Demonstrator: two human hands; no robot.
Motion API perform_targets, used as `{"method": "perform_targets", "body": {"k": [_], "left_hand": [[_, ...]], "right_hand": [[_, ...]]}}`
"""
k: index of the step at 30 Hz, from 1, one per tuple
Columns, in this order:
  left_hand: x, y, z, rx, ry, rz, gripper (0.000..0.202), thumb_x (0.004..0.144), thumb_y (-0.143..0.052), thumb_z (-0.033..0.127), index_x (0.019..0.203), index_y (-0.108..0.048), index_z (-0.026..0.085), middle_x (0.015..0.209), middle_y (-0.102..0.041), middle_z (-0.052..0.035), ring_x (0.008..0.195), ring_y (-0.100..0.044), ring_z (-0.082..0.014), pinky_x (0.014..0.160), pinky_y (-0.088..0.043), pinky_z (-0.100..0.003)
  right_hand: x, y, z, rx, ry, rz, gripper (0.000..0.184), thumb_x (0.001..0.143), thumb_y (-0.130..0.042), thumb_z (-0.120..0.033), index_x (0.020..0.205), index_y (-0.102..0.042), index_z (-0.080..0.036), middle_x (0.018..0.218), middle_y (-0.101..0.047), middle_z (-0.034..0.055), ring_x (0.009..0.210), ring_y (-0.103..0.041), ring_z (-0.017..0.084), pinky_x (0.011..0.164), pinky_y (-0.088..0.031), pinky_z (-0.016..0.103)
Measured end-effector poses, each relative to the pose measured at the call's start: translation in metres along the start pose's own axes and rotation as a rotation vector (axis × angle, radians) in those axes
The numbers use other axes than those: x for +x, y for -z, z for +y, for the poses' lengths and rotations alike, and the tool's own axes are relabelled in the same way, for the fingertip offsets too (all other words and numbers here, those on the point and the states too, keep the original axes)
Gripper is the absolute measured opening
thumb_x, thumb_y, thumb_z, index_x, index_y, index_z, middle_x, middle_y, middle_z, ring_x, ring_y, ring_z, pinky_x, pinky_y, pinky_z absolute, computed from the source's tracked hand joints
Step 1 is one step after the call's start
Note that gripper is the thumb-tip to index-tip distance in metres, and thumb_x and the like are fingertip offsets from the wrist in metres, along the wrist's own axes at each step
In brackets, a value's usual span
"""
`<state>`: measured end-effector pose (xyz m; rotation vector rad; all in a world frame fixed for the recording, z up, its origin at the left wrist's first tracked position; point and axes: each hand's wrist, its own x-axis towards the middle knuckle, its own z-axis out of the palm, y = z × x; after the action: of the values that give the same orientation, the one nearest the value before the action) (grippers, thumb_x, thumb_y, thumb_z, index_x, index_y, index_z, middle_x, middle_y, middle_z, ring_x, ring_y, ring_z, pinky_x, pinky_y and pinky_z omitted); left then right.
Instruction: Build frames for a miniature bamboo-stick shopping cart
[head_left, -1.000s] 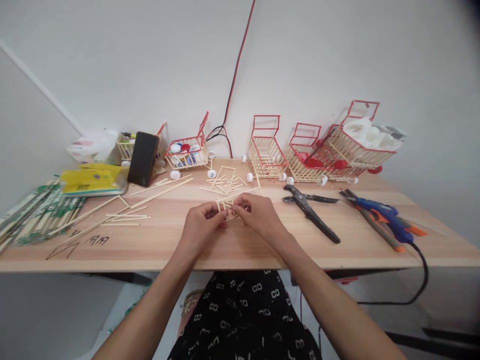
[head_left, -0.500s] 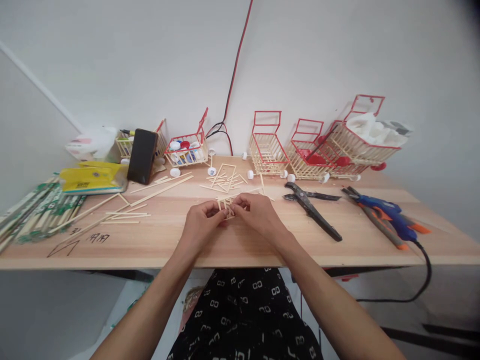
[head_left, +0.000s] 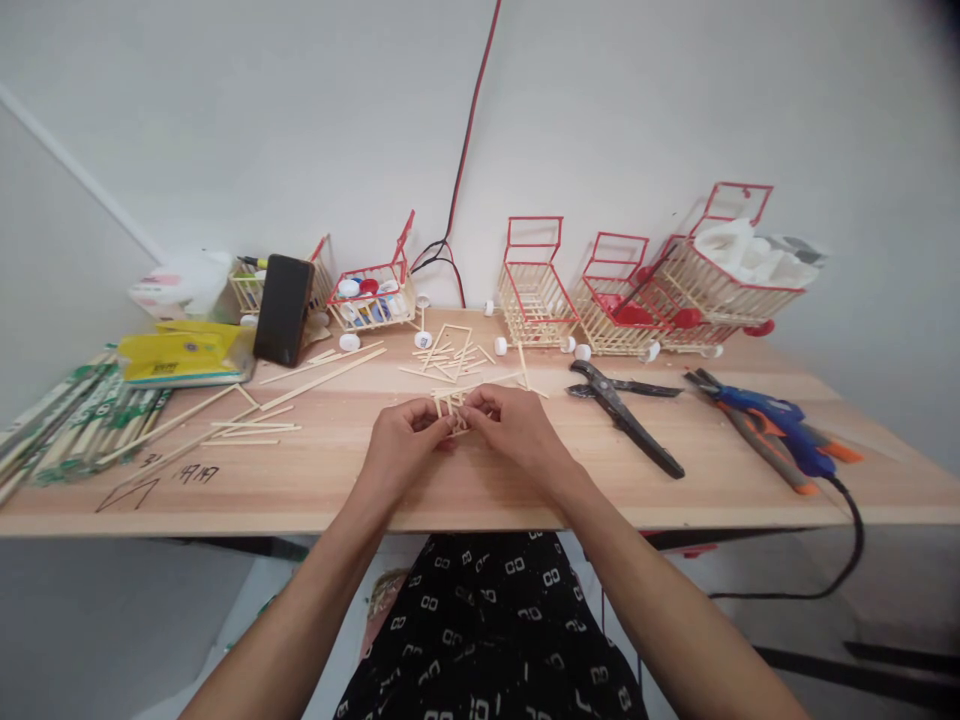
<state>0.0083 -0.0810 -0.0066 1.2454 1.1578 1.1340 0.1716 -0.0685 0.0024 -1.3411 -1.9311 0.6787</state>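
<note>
Close together at the middle of the table, my left hand (head_left: 409,437) and my right hand (head_left: 510,420) pinch a small frame of thin wooden sticks (head_left: 448,402) between thumbs and fingers. The fingertips cover much of its lower part. Just beyond it lies a loose pile of short wooden sticks (head_left: 454,360). Longer wooden sticks (head_left: 322,380) rest to the left, next to a few short ones. A black pair of cutters (head_left: 626,415) lies to the right of my right hand, handles spread.
Miniature stick shopping carts (head_left: 536,300) with red rims line the wall; one holds bottle caps (head_left: 367,290). At right lie a blue glue gun (head_left: 780,420) and pliers (head_left: 765,440). At left are a phone (head_left: 283,310), a yellow packet (head_left: 187,355) and bundled sticks (head_left: 97,420).
Both hands keep their pinch on the stick frame in nearly the same place. The view has shifted very slightly.
</note>
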Motion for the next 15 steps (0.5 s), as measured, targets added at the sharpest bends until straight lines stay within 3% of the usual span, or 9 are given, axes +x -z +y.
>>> {"method": "perform_targets", "body": {"k": [15], "left_hand": [[-0.0003, -0.0003, 0.0012, 0.031, -0.019, -0.004, 0.016, 0.07, -0.071, 0.028, 0.065, -0.066, 0.015, 0.068, -0.064, 0.0, 0.063, -0.059, -0.0123, 0.059, -0.051, -0.022]], "right_hand": [[-0.002, -0.0005, -0.0004, 0.023, -0.018, 0.015, 0.008, 0.083, -0.061, -0.02, 0.078, -0.068, -0.019, 0.074, -0.069, -0.0006, 0.069, -0.059, 0.012, 0.065, -0.04, 0.024]]}}
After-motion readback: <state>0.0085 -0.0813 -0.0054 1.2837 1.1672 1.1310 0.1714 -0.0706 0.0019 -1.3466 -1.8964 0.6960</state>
